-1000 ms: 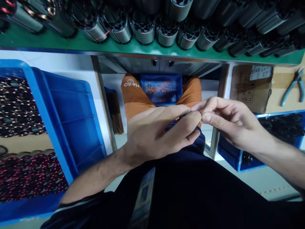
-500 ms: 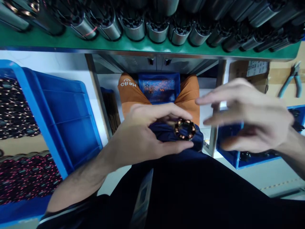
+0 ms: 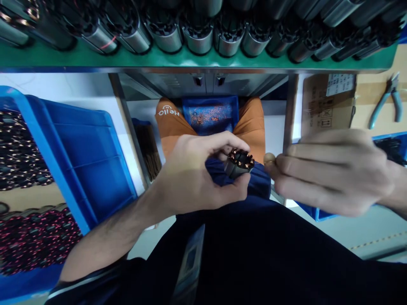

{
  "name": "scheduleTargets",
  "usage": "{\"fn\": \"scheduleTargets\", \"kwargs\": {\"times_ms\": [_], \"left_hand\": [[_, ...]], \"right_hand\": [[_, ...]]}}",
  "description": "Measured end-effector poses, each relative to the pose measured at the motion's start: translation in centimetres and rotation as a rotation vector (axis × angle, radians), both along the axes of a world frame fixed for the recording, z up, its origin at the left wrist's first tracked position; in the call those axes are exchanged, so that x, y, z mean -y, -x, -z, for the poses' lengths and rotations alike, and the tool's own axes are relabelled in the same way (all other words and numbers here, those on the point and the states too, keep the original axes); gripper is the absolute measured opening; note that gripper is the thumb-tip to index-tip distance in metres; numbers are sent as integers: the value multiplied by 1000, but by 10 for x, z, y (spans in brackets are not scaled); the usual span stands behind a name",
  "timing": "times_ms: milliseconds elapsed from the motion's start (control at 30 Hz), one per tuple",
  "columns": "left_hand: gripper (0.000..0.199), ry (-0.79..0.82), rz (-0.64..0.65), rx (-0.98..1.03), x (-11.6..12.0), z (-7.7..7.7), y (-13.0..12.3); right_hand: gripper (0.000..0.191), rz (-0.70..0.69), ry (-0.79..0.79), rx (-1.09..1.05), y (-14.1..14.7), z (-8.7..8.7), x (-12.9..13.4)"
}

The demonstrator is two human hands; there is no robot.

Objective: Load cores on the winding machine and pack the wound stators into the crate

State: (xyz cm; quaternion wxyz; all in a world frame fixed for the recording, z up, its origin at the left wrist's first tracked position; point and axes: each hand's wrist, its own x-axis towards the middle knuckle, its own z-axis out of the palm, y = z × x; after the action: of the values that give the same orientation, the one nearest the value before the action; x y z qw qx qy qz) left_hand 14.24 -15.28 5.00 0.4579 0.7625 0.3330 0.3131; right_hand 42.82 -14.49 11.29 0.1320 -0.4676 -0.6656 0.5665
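A small motor stator (image 3: 238, 167), a grey metal cylinder with copper windings showing round its black upper rim, is tilted above my lap. The thumb and fingers of my left hand (image 3: 193, 178) grip its sides. To the right of it, apart from it, my right hand (image 3: 330, 171) is closed, thumb and fingertips pressed together. Anything pinched there is hidden by the fingers and slight blur.
Rows of metal-cased stators (image 3: 199, 40) line the green bench top (image 3: 203, 61). A blue crate (image 3: 85, 148) with wound parts stands left. Between my knees lies a blue tray (image 3: 233, 114) with copper scraps. Cutting pliers (image 3: 389, 99) rest on cardboard at right.
My right hand has come lower and its spread fingers have closed together. The stator in my left hand has tipped, so its metal side now shows.
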Motion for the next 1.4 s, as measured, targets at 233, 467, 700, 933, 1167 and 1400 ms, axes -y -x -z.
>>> {"fn": "scheduleTargets", "kwargs": {"times_ms": [233, 467, 700, 933, 1167, 1400], "left_hand": [[23, -423, -119, 4, 1, 3, 5], [23, -438, -38, -27, -2, 0, -4], [31, -255, -89, 31, 3, 7, -5], [28, -622, -14, 107, -10, 15, -10], [34, -283, -57, -64, -2, 7, -14], [19, -519, -89, 20, -4, 14, -17]], "right_hand": [[44, 105, 390, -178, -24, 16, -13], [51, -42, 276, -99, 3, 22, -6], [35, 63, -96, 16, -19, -8, -15], [49, -37, 708, -226, -18, 30, -11], [43, 80, -46, 92, -11, 2, 4], [55, 128, 488, -194, -41, 17, -5]]}}
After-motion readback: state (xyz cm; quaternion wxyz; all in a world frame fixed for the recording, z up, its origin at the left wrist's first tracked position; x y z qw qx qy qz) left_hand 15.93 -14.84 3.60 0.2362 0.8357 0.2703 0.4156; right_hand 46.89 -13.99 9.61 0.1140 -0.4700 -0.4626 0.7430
